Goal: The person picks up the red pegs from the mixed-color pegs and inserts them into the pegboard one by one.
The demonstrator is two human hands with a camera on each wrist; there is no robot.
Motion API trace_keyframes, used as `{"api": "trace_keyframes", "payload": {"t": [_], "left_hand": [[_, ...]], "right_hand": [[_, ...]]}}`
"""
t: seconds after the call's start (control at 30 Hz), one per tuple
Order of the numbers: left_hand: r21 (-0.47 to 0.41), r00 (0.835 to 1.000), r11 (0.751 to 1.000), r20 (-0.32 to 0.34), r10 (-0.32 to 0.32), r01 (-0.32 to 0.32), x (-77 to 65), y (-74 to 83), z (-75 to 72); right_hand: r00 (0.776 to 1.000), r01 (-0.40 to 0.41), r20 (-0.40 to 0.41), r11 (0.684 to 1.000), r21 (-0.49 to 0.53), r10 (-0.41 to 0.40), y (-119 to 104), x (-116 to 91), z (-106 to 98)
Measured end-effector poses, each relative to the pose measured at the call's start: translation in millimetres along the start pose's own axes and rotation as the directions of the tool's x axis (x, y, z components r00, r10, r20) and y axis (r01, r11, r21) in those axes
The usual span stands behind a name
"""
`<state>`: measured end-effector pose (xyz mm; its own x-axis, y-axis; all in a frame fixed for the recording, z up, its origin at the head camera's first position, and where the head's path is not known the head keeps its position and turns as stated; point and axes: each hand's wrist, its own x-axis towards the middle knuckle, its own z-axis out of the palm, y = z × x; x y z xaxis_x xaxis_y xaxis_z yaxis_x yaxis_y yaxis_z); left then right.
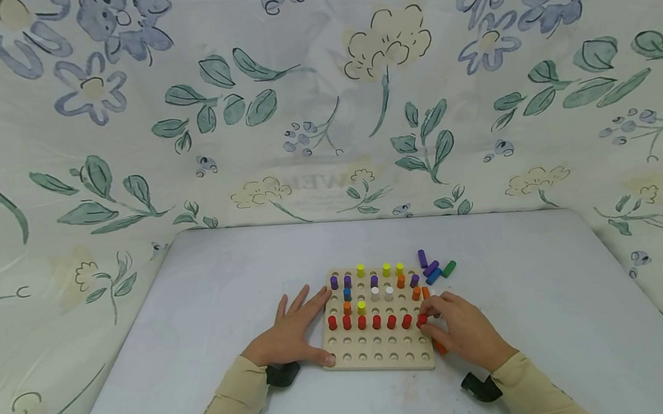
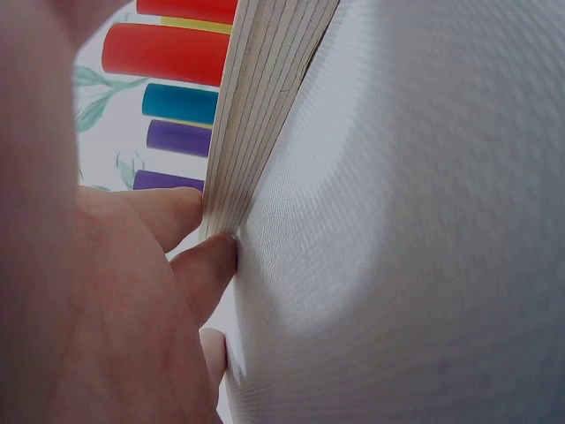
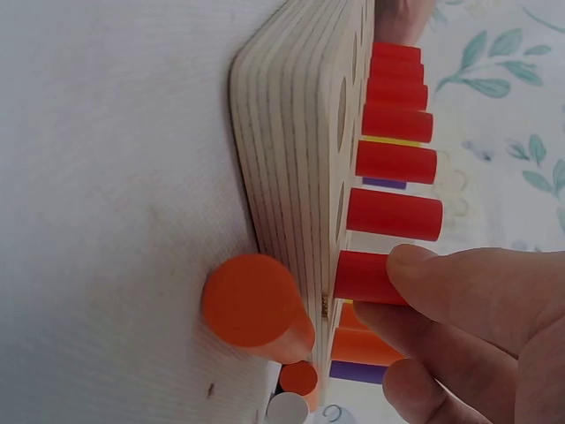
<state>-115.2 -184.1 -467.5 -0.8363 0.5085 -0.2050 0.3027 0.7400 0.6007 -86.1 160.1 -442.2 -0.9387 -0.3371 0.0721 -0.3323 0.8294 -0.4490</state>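
Note:
A wooden pegboard point(image 1: 377, 346) lies on the table, with a row of red pegs point(image 1: 377, 322) standing across it. At the row's right end my right hand point(image 1: 469, 323) pinches a red peg point(image 3: 362, 276) between thumb and fingers; its lower end is at the board's surface. My left hand point(image 1: 289, 334) is spread along the board's left side, thumb at the near corner and fingertips point(image 2: 216, 256) against the edge. Yellow, purple, blue, white and orange pegs stand in the rows farther back.
Loose purple point(image 1: 422, 258), blue point(image 1: 433, 277) and green point(image 1: 449, 268) pegs lie past the board's far right corner. An orange peg point(image 3: 252, 300) lies beside the right edge, close to my right hand. Flowered cloth point(image 1: 323, 103) hangs behind the white table point(image 1: 242, 259).

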Motion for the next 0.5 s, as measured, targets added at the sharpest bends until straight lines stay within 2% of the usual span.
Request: {"api": "trace_keyframes", "payload": {"t": [0.5], "left_hand": [[0.005,1.000,1.000,-0.006,0.003,-0.003,0.3,0.7,-0.3]], "right_hand": [[1.000,-0.003,0.009,1.000,-0.022,0.003,-0.8,0.7,1.0]]}}
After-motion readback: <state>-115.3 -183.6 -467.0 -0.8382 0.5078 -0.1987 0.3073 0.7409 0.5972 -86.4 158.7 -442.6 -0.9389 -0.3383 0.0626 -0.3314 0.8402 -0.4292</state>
